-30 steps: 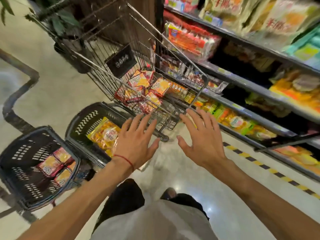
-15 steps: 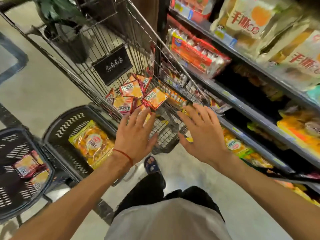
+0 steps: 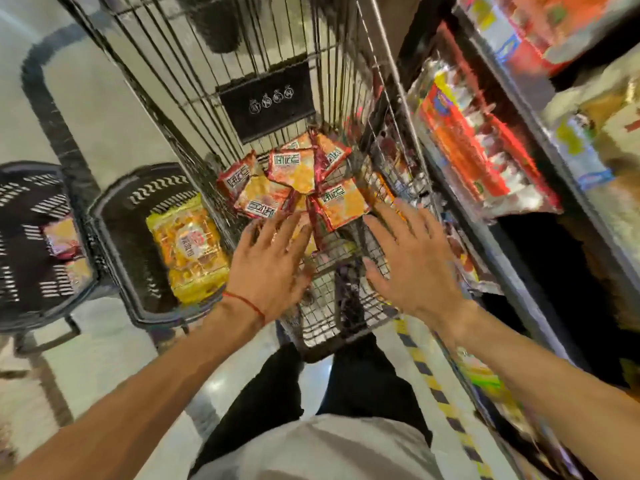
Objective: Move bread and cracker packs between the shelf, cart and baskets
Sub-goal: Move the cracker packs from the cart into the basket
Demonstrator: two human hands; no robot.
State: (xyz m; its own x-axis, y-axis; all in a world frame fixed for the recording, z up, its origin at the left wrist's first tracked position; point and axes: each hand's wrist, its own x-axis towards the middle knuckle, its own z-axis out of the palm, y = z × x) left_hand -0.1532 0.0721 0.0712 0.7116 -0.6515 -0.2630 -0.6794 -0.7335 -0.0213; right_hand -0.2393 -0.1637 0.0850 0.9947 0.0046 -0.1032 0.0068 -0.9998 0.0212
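Observation:
Several red-and-orange cracker packs (image 3: 294, 181) lie heaped in the bottom of a wire shopping cart (image 3: 194, 81). My left hand (image 3: 270, 268) hovers over the cart's near end with fingers spread, its fingertips right at the nearest packs, holding nothing. My right hand (image 3: 412, 261) is also spread and empty, just right of the heap near the cart's right wall. A yellow bread pack (image 3: 188, 247) lies in a dark basket (image 3: 114, 244) left of the cart. More cracker packs (image 3: 62, 237) sit in a second dark basket (image 3: 20, 299) at the far left.
Store shelves (image 3: 519, 140) full of bread and snack packs run along the right, close to the cart. A yellow-and-black floor stripe (image 3: 426, 372) runs beside the shelf base. My legs stand just behind the cart. A black sign (image 3: 266, 102) hangs inside the cart.
I have stepped closer and the view now looks down into the cart. Both hands have reached forward over the cart's near end toward the cracker packs, still spread and empty.

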